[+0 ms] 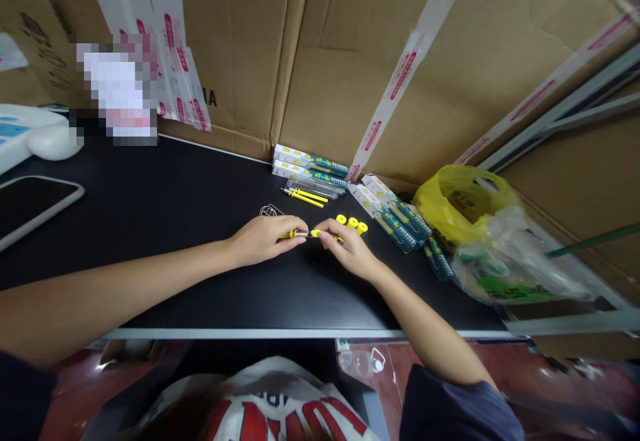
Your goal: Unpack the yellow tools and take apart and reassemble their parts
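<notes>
My left hand (pixel 265 240) is closed on a thin yellow rod with a silvery metal end (pixel 300 233), perhaps a spring. Facing it, fingertips nearly meeting, my right hand (pixel 353 249) pinches a small yellow piece (pixel 315 233) against that end; whether the two parts are joined I cannot tell. Wire hooks (pixel 270 210) lie in a small heap just beyond my left hand. Three yellow caps (pixel 353 222) stand behind my right hand. Farther back are yellow rods (pixel 306 196) and clear plastic tubes (pixel 320 188).
Printed narrow boxes (pixel 310 166) lie at the back, and more green-and-white boxes (pixel 393 214) to the right. A yellow plastic bag (pixel 463 201) and a clear bag (pixel 520 268) sit at the right edge. A phone (pixel 35 204) rests at left. Cardboard (pixel 240 48) walls the black table (pixel 175 214).
</notes>
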`<state>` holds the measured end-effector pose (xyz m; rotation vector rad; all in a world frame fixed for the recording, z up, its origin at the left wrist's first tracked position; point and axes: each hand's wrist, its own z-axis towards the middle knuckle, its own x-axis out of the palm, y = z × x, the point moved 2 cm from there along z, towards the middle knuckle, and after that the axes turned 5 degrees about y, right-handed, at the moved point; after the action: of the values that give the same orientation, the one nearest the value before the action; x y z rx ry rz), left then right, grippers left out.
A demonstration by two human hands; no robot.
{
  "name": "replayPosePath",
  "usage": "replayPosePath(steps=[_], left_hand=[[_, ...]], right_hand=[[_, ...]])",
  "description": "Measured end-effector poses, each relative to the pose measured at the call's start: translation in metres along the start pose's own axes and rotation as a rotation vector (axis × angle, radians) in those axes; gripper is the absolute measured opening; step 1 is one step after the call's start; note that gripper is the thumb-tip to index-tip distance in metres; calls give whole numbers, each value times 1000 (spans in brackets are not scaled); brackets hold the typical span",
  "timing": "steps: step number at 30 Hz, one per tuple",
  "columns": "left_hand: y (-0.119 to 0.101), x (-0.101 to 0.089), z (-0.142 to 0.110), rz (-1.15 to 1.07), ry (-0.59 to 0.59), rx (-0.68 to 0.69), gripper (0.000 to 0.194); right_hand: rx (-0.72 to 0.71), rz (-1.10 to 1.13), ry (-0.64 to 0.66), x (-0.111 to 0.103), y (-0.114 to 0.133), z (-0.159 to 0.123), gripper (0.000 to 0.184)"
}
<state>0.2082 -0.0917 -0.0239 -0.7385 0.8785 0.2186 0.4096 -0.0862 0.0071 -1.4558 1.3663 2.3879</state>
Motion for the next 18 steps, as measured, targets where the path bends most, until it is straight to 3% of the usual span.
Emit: replayPosePath(steps=[7, 18], left_hand=[[0, 0, 0, 36, 16, -11, 30], [-3, 0, 0, 60, 37, -12, 26]], right_hand=[[-6, 40, -18, 7, -7, -4, 18], [-20, -102, 2, 7, -1, -5, 17]])
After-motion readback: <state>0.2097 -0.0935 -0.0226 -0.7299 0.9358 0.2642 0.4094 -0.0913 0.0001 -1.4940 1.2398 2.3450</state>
